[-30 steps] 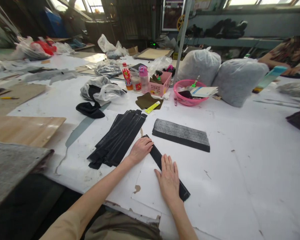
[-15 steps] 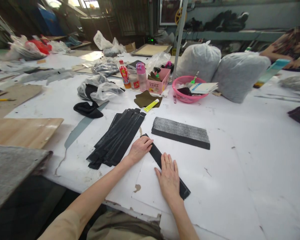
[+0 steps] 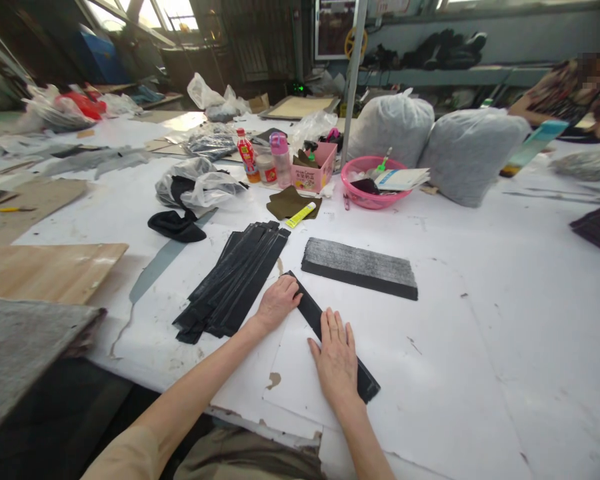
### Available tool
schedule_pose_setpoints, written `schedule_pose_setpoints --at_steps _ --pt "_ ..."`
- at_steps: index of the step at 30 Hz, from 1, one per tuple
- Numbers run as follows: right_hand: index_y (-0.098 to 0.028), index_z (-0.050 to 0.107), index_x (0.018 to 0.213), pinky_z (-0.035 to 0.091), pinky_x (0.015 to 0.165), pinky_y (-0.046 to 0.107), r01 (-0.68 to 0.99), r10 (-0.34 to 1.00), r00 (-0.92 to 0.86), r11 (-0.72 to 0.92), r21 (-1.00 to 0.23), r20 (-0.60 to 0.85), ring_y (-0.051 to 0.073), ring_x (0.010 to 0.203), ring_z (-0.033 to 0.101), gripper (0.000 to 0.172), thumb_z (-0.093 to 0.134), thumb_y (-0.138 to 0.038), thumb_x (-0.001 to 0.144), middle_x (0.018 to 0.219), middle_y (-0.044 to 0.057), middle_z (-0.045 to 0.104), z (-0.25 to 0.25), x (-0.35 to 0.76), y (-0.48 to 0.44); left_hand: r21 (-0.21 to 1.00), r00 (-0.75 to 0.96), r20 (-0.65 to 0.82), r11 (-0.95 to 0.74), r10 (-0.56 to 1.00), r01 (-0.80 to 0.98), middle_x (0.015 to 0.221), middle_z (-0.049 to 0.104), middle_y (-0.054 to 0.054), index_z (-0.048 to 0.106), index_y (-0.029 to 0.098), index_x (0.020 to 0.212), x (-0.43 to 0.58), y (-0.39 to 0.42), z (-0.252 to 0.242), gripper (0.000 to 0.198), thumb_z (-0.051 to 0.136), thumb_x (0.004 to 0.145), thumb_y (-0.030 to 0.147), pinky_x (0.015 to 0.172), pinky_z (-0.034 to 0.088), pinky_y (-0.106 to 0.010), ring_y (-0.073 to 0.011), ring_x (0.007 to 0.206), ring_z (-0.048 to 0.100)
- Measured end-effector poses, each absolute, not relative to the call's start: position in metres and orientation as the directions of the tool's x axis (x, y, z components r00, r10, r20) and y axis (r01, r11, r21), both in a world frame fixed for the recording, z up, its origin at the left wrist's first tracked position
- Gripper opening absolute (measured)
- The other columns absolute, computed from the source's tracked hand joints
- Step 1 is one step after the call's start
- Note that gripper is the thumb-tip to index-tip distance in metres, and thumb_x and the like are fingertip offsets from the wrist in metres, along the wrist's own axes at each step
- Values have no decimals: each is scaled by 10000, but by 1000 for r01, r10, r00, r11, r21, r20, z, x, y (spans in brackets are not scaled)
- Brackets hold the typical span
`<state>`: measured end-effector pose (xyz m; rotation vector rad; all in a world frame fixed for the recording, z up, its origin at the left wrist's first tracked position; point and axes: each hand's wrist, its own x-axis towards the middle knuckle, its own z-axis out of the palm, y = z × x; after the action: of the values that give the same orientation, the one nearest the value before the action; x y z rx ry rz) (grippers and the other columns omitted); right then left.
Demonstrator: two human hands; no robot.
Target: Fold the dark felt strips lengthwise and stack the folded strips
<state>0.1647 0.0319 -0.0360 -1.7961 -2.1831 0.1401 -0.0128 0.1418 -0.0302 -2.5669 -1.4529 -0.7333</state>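
A black fabric strip (image 3: 310, 310) lies slantwise on the white table in front of me. At its far end my left hand (image 3: 279, 300) has its fingers closed on the strip's edge; the fingertips are partly hidden. Flat across the middle of the strip rests my right hand (image 3: 338, 360), fingers stretched out. To the left is an untidy pile of black strips (image 3: 237, 277), fanned over one another. A neat stack of strips (image 3: 360, 265), grey on top with a black front edge, sits beyond my right hand.
Behind the strips are a yellow tube (image 3: 301, 215), a red-labelled bottle (image 3: 247, 157), a pink box (image 3: 314, 168) and a pink basin (image 3: 375, 190). Stuffed bags (image 3: 473, 153) stand farther back. A person's arm (image 3: 535, 100) shows at far right. Boards (image 3: 50, 267) lie left.
My left hand's fingers have curled in more at the strip's far end. My right hand stays flat on the strip. The camera view has tilted slightly upward.
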Motion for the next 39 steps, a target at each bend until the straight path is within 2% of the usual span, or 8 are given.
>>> schedule_pose_setpoints --at_steps 3,6,12,22,28,31,35,39 --pt "-79 372 1443 182 1152 473 948 975 -165 199 -249 149 270 1413 251 548 390 -365 976 1529 124 284 -36 164 32 123 517 439 -619 735 776 1138 636 -95 595 160 1102 -15 143 -32 210 527 904 178 1005 467 -398 -221 1144 556" --pt "-72 371 1443 186 1150 476 952 976 -170 198 -233 134 275 1409 257 541 379 -347 977 1533 122 272 -36 163 32 129 631 318 -692 707 710 1328 568 -90 530 179 1276 -20 142 -30 333 457 958 245 1084 399 -388 -203 1269 489" --pt "-90 383 1441 193 1146 477 949 977 -160 193 -251 143 275 1405 272 532 364 -350 978 1527 128 286 -36 163 32 96 563 163 -581 810 808 1508 350 -111 373 139 1430 -34 141 -23 555 404 966 442 1163 262 -379 -223 1401 313" --pt "-74 370 1444 188 1141 478 958 969 -130 177 -224 212 275 1398 282 555 269 -396 1003 1529 126 283 -44 182 6 113 442 208 -470 873 875 1502 351 -146 366 94 1426 -38 141 -30 669 408 933 544 1174 235 -391 -244 1402 304" --pt "-105 355 1452 184 1130 479 964 954 -74 143 -224 290 275 1366 343 589 210 -463 1007 1491 127 371 -48 201 -25 171 413 245 -458 877 872 1468 404 -147 406 104 1398 -39 139 -31 653 453 916 540 1162 275 -410 -263 1372 354" --pt "-114 436 1395 233 1101 477 966 944 -70 145 -214 324 281 1324 402 584 215 -488 1005 1442 135 446 -46 215 -37 224 410 272 -472 871 853 1440 435 -144 439 122 1369 -39 138 -30 632 510 892 530 1144 311 -419 -271 1345 386" --pt "-141 592 1203 365 1004 433 951 940 -25 128 -282 341 267 1173 537 479 272 -442 1012 1262 122 611 -28 224 -23 301 388 302 -474 871 828 1357 496 -142 464 153 1333 -35 130 -29 618 604 843 502 1090 380 -444 -288 1276 450" --pt "-156 603 1165 437 891 348 913 976 -84 156 -377 199 225 1038 583 279 445 -290 979 1134 101 655 4 196 22 374 329 328 -441 886 816 1262 533 -133 441 173 1339 -26 109 -30 650 674 802 457 1020 440 -444 -290 1203 494"
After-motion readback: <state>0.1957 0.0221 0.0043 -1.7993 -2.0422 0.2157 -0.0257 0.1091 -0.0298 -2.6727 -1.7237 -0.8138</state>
